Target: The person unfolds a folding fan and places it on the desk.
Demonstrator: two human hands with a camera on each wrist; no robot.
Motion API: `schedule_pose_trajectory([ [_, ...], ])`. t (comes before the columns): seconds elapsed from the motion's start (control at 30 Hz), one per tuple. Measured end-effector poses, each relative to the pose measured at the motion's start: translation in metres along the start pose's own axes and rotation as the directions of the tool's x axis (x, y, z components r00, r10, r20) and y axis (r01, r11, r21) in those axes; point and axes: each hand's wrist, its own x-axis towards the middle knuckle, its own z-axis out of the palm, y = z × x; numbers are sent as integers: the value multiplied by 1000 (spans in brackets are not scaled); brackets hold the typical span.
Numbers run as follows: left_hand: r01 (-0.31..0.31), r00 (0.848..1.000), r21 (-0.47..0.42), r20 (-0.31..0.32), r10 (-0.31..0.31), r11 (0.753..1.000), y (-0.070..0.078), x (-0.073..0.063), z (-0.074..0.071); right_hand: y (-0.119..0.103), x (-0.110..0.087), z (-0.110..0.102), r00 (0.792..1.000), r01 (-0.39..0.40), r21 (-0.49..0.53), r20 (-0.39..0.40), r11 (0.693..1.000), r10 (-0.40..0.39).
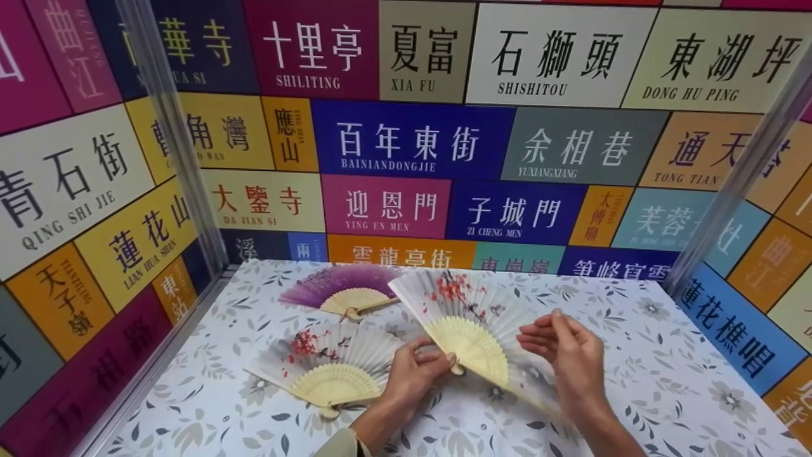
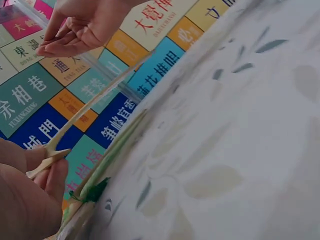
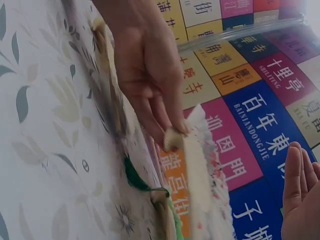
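Observation:
Thumb and fingers of my left hand (image 1: 415,374) pinch the pivot end of a spread folding fan (image 1: 469,346). It has pale wooden ribs and a whitish-grey leaf with red blossoms, and it is raised off the table. My right hand (image 1: 574,355) is beside the fan's right side, fingers extended and holding nothing; in the left wrist view that hand (image 2: 85,30) is apart from the fan. A similar blossom fan (image 1: 339,374) lies spread left of my left hand. Behind it lies a purple fan (image 1: 342,289), also spread.
Grey leaf-patterned cloth covers the table (image 1: 209,393). In the left wrist view a green-edged fan (image 2: 117,155) with a green tassel (image 2: 95,192) lies low on the table; the held fan hides it in the head view. Colourful sign-printed walls (image 1: 412,139) surround the table, with clear upright strips (image 1: 184,139).

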Motion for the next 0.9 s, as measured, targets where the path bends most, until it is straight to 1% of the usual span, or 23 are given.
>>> schedule_pose_trajectory([
  [0.07, 27, 999, 66, 18, -28, 997, -2, -6, -5, -3, 5, -8, 1000, 5, -14, -5, 1000, -6],
  [0.17, 28, 998, 172, 44, -36, 985, -3, -13, -12, -6, 12, -18, 1000, 9, -25, -4, 1000, -9],
  [0.3, 34, 996, 307, 69, -57, 951, 0, -21, -17, -7, 20, -26, 1000, 8, -37, -12, 999, -8],
  [0.33, 47, 995, 331, 71, -74, 943, 0, -23, -18, -7, 21, -27, 1000, 8, -41, -15, 999, -8],
  [0.43, 87, 988, 373, 88, -129, 924, 1, -28, -20, -6, 24, -29, 1000, 5, -63, -21, 998, -7],
  [0.53, 121, 979, 388, 107, -175, 914, 2, -34, -21, -6, 26, -30, 1000, 6, -85, -22, 996, -8],
  [0.63, 126, 974, 419, 122, -193, 899, 3, -40, -25, -5, 28, -30, 1000, -2, -99, -21, 995, 0],
  [0.67, 121, 974, 441, 120, -192, 889, 4, -42, -26, -5, 29, -30, 1000, -4, -106, -21, 994, 2],
  [0.83, 124, 977, 566, 75, -200, 815, 7, -45, -29, -2, 31, -30, 1000, -16, -138, -25, 990, 13],
  [0.87, 123, 977, 582, 70, -200, 804, 7, -45, -30, -2, 32, -29, 1000, -16, -144, -23, 989, 12],
  [0.9, 121, 978, 590, 68, -198, 798, 7, -45, -30, -1, 33, -29, 1000, -17, -147, -22, 989, 14],
])
